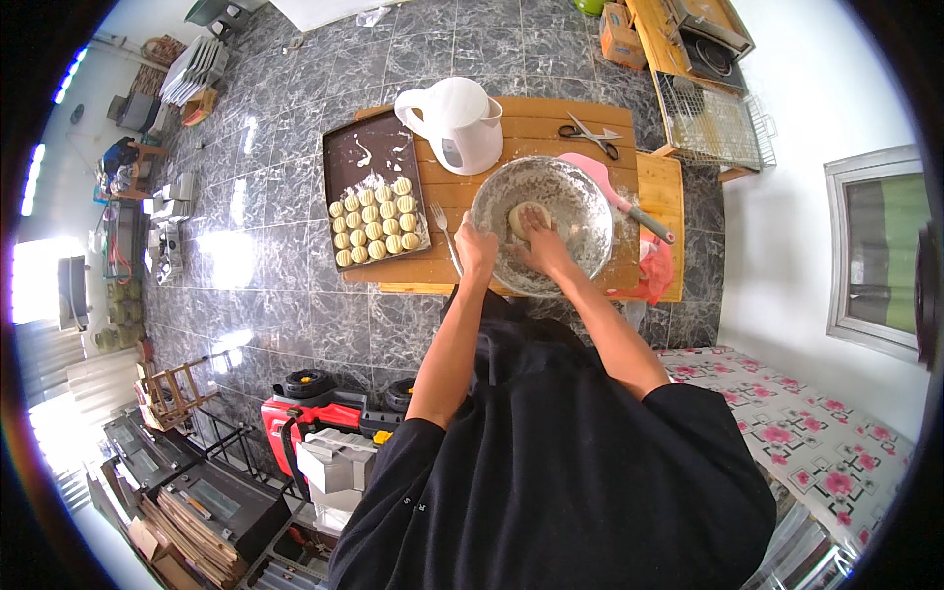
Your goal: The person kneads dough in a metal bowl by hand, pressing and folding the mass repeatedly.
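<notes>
My left hand (477, 244) is closed on the left rim of a large, flour-dusted metal bowl (580, 216) on the wooden table (437, 273). My right hand (541, 251) rests inside it, fingers apart on a pale round lump of dough (521, 214). Beside the left hand lies a fork (440, 218). At the left, a dark tray (354, 162) holds several rows of ridged, pale dough balls (385, 225). A white electric kettle (457, 128) stands behind the bowl, with scissors (597, 135) to its right. A pink utensil with a grey handle (639, 216) sticks out past the bowl's right side.
A pink plastic bag (654, 265) is at the table's right end. A rack with a wire basket (713, 128) stands back right. A red machine (293, 423) is lower left, and a flower-patterned surface (796, 423) lower right. Stacked panels and boxes (197, 74) line the left wall.
</notes>
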A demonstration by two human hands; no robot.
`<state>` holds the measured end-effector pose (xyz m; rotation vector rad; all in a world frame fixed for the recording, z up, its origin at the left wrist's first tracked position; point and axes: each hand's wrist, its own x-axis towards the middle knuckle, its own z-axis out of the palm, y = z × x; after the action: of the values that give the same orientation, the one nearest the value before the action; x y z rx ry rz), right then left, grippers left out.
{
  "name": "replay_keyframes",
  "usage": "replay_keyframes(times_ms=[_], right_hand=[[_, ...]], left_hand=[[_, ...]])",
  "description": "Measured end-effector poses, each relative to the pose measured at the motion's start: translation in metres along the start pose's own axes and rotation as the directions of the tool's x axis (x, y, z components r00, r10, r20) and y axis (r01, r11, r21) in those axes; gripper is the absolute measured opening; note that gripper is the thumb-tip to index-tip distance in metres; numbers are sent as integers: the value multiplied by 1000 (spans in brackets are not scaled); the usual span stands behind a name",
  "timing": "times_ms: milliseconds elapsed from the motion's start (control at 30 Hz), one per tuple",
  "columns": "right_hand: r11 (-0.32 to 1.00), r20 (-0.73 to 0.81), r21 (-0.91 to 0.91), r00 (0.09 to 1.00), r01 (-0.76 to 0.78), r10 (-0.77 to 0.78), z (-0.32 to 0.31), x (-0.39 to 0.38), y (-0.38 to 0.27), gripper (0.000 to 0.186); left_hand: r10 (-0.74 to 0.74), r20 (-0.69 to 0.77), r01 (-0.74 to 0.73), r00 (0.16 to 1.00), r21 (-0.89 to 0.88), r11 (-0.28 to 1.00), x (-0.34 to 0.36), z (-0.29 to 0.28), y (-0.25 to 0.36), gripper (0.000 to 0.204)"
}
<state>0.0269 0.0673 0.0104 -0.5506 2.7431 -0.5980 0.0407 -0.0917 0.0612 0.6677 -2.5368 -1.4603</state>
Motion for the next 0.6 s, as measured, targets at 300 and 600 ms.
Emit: replay_keyframes(times_ms=[300,600], right_hand=[[859,425,481,904,-176,-52,-67,-29,-27,67],[999,-215,36,977,0,8,-9,-17,-8,58]], left_hand=[[-19,-13,18,1000,-33,999,-3,-4,-10,31],[-57,-45,57,997,-11,998,-8,-5,9,31]])
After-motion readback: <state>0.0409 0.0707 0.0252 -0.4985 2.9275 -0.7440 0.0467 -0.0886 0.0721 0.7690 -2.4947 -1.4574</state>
